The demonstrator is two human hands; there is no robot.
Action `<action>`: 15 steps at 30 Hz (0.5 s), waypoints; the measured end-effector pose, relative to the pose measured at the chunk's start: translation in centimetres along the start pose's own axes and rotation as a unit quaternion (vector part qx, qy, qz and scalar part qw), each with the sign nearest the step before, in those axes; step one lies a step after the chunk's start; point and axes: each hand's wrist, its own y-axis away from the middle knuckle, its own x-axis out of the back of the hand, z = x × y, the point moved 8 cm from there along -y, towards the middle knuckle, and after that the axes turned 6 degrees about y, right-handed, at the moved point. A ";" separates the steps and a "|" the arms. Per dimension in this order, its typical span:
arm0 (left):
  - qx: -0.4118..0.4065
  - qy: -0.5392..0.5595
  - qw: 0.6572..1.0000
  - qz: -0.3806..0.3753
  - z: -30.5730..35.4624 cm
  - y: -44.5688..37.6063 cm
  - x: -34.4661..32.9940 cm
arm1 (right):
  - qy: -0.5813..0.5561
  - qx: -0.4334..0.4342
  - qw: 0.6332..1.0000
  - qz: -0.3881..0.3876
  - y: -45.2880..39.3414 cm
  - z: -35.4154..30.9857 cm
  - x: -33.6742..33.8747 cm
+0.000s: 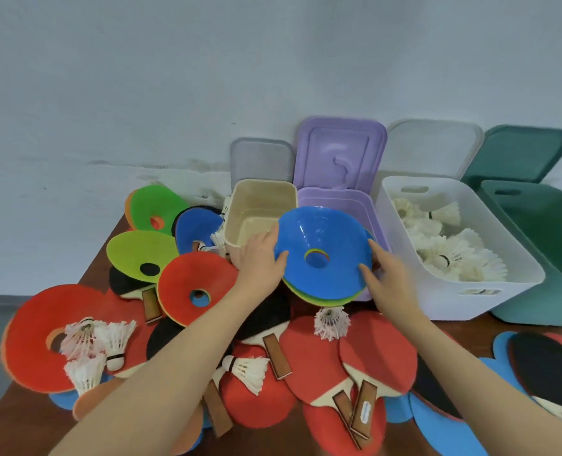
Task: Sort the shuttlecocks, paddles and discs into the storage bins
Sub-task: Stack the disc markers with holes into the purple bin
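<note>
Blue-topped stack of plastic ring discs (pixel 322 255) held over the open lilac plastic bin (pixel 339 200), left hand (pixel 261 255) and right hand (pixel 383 274) gripping opposite rims. Could fan apart and spill onto the bench (pixel 503 327) if tilted or released unevenly.

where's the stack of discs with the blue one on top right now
In the head view the disc stack sits centre frame, held between the left hand and right hand, over the front of the purple bin.
</note>
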 end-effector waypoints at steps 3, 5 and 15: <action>-0.004 -0.046 0.999 -0.017 1.3 -3.3 -2.9 | -0.014 -0.014 1.000 0.010 -1.6 3.3 0.4; 0.000 -0.084 0.996 -0.015 1.9 -5.4 -4.5 | 0.002 -0.025 1.000 0.016 -3.0 5.0 0.2; 0.041 -0.318 0.939 -0.121 -1.4 -9.5 -11.5 | 0.037 -0.112 0.990 -0.084 -6.1 11.4 -6.4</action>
